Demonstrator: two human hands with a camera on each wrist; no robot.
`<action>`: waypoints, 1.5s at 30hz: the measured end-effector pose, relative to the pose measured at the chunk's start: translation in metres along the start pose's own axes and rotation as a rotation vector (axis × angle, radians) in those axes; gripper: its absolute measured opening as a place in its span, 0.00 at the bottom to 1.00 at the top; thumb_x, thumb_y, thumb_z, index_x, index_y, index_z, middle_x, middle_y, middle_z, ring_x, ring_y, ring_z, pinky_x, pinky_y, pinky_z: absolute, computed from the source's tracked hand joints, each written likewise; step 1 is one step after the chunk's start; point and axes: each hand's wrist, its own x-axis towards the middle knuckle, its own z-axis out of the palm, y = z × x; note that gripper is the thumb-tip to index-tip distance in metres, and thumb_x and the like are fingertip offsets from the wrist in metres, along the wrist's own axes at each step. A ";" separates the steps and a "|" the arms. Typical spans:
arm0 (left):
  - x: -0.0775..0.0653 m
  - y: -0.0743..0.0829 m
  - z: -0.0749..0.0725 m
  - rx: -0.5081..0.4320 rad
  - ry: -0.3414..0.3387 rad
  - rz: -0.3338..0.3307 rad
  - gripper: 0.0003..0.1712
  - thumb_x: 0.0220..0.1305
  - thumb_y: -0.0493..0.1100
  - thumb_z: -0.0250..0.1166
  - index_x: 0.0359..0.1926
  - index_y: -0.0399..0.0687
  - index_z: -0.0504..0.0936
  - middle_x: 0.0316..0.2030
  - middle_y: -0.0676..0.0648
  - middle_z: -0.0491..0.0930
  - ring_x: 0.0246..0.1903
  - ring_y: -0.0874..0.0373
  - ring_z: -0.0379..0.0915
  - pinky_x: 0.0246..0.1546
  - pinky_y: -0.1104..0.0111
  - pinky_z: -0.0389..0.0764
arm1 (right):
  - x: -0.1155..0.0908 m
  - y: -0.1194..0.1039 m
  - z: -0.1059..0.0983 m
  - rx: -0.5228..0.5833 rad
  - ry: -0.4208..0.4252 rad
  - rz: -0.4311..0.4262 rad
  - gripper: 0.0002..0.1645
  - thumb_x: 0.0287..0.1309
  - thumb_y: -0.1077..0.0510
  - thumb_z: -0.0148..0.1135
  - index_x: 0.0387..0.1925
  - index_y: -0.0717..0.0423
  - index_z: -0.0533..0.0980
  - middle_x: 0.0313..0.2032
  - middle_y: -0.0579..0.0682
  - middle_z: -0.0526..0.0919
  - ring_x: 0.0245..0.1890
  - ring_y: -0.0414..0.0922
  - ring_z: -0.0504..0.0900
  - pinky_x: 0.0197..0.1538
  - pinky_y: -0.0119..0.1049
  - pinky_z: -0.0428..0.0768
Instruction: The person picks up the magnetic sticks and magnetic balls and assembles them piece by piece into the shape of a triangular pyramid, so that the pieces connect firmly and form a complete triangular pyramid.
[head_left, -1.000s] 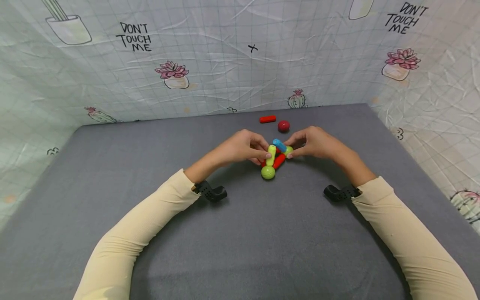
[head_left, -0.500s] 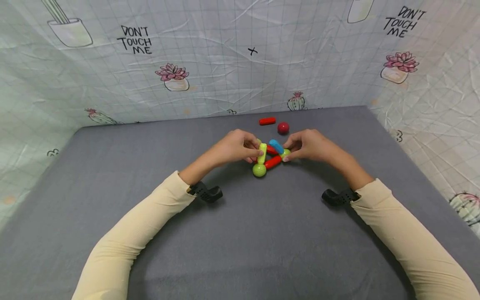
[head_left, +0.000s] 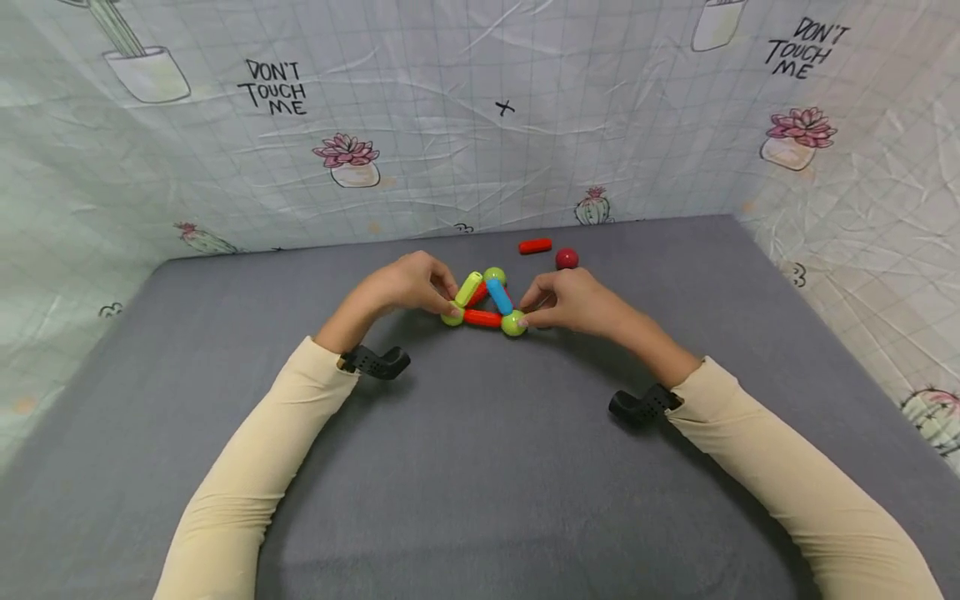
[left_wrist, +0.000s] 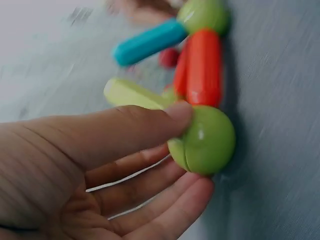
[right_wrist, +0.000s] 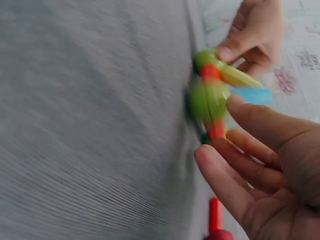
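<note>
A toy frame of red rods and green balls lies on the grey table, its balls at the corners of a triangle. My left hand pinches the left green ball between thumb and fingers. A yellow-green rod slants up from that ball. My right hand holds the right green ball, thumb on its side; this ball is blurred in the right wrist view. From it a blue rod tilts upward. The third green ball sits at the back, between the hands.
Behind the right hand a loose red rod and a dark red ball lie near the table's far edge. A printed cloth hangs behind the table and along its right side. Each wrist wears a black camera mount.
Both hands have moved left with the toy frame, which has turned so one red rod faces the front. My left hand has shifted its grip from beside the yellow-green rod to the ball.
</note>
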 end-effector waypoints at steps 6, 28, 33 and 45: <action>0.010 -0.029 -0.024 -0.146 -0.017 -0.061 0.17 0.60 0.34 0.74 0.52 0.38 0.87 0.55 0.41 0.83 0.54 0.49 0.78 0.55 0.57 0.80 | 0.015 0.018 -0.024 -0.101 0.093 -0.039 0.12 0.65 0.58 0.70 0.48 0.56 0.85 0.44 0.50 0.89 0.43 0.46 0.85 0.46 0.45 0.82; 0.029 -0.043 -0.040 -0.311 -0.125 -0.119 0.22 0.62 0.35 0.73 0.57 0.36 0.84 0.53 0.43 0.84 0.45 0.56 0.80 0.57 0.59 0.80 | 0.090 0.064 -0.043 -0.289 0.046 -0.034 0.23 0.67 0.57 0.67 0.60 0.62 0.80 0.59 0.61 0.82 0.59 0.57 0.77 0.62 0.52 0.74; 0.026 -0.044 -0.039 -0.275 -0.120 -0.117 0.22 0.62 0.36 0.74 0.57 0.37 0.85 0.51 0.43 0.85 0.47 0.55 0.80 0.58 0.58 0.79 | 0.092 0.065 -0.037 -0.278 0.050 -0.029 0.22 0.66 0.58 0.68 0.59 0.62 0.81 0.58 0.61 0.83 0.58 0.57 0.78 0.64 0.51 0.73; 0.022 -0.053 -0.041 -0.253 -0.117 -0.123 0.22 0.62 0.37 0.74 0.57 0.38 0.85 0.52 0.43 0.85 0.48 0.54 0.79 0.58 0.58 0.79 | 0.099 0.055 -0.031 -0.286 0.034 -0.003 0.16 0.63 0.63 0.70 0.52 0.62 0.83 0.49 0.60 0.86 0.51 0.55 0.81 0.57 0.50 0.77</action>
